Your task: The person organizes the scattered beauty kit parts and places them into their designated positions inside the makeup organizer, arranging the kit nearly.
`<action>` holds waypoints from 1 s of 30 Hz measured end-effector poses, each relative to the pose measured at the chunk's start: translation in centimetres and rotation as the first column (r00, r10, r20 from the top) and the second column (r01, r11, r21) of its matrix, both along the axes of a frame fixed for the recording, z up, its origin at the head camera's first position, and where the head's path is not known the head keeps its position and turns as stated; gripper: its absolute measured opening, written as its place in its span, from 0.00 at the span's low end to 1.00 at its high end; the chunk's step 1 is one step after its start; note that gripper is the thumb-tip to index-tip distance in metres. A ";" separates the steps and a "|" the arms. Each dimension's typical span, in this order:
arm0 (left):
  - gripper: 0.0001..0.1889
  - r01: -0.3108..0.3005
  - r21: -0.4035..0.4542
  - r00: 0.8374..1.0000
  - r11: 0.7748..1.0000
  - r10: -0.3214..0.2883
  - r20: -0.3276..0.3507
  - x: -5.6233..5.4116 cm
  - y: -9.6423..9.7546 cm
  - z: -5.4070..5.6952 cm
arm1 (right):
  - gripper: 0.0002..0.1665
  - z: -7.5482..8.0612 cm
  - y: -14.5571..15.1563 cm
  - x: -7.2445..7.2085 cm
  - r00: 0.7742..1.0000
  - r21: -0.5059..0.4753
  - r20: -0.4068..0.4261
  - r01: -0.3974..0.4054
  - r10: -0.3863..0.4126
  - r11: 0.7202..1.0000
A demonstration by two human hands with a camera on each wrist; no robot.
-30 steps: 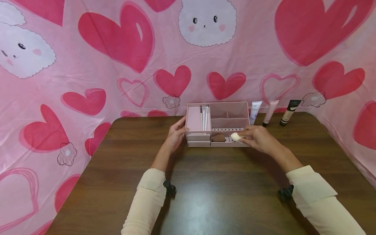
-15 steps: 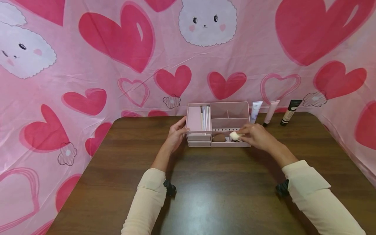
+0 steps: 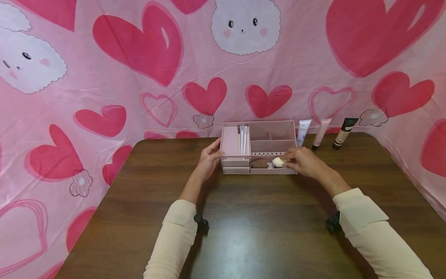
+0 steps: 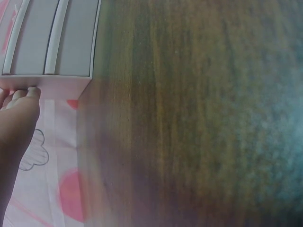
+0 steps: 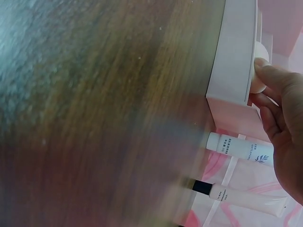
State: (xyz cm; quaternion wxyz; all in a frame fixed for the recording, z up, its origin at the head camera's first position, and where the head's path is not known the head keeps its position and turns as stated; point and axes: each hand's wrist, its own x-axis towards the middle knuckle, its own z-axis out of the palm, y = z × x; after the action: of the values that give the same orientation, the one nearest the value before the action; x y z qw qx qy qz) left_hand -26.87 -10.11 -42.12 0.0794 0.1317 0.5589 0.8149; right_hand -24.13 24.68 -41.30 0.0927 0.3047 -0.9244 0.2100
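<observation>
A pink makeup organizer [image 3: 272,135] stands against the backdrop. My left hand [image 3: 208,159] rests on its left side, fingers along the side panel and thumb near the front corner; in the left wrist view the fingertips touch that wall. Between the thumb and fingers of my right hand [image 3: 302,162] is a cream makeup sponge [image 3: 278,162], pinched at the organizer's front right compartment. The right wrist view shows the sponge [image 5: 259,71] just behind the front wall, partly hidden by the thumb. A brown sponge-like piece [image 3: 259,163] lies in the same front tray, left of it.
Several slim brushes [image 3: 242,139] lie in the top left section, above two drawers [image 3: 235,166]. Right of the organizer stand a white tube [image 3: 302,132], a pink tube [image 3: 321,134] and a black-capped tube [image 3: 344,133]. A heart-patterned cloth [image 3: 139,54] hangs behind the wooden table [image 3: 237,217].
My right hand has moved slightly left and lowered the cream makeup sponge into the front compartment. My left hand has stayed on the organizer's side.
</observation>
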 end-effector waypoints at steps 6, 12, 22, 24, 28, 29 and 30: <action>0.36 0.001 0.001 1.000 1.000 -0.001 0.006 0.1 0.0 0.0 | 0.15 -0.2 0.0 -0.1 1.000 0.014 -0.001 -0.012 0.012 1.000; 0.37 0.004 0.002 1.000 1.000 -0.004 0.005 0.2 0.0 0.2 | 0.14 -0.3 -0.1 -0.2 1.000 0.028 -0.009 -0.023 0.024 0.999; 0.37 0.006 0.007 1.000 1.000 -0.006 0.010 0.2 -0.1 0.0 | 0.15 -0.1 0.0 -0.4 0.998 0.048 0.066 0.007 -0.010 0.999; 0.37 0.007 0.006 1.000 1.000 -0.007 0.009 0.2 -0.1 0.1 | 0.15 0.0 -0.1 -0.4 0.997 0.052 0.077 0.009 -0.013 0.999; 0.37 0.009 0.006 1.000 1.000 -0.009 0.012 0.2 0.0 0.2 | 0.15 0.1 -0.1 -0.3 0.995 0.062 0.093 0.016 -0.022 0.998; 0.37 0.009 0.005 1.000 1.000 -0.009 0.011 0.2 0.0 0.2 | 0.15 0.1 -0.1 -0.3 0.995 0.064 0.097 0.019 -0.025 0.998; 0.37 0.009 0.003 1.000 1.000 -0.009 0.012 0.2 0.0 0.3 | 0.15 0.1 -0.1 -0.3 0.994 0.065 0.102 0.021 -0.028 0.998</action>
State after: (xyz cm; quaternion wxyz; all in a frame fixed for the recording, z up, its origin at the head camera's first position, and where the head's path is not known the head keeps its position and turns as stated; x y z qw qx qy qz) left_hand -26.68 -10.13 -41.86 0.0861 0.1291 0.5565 0.8162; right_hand -24.40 24.58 -41.18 0.0376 0.2850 -0.9378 0.1945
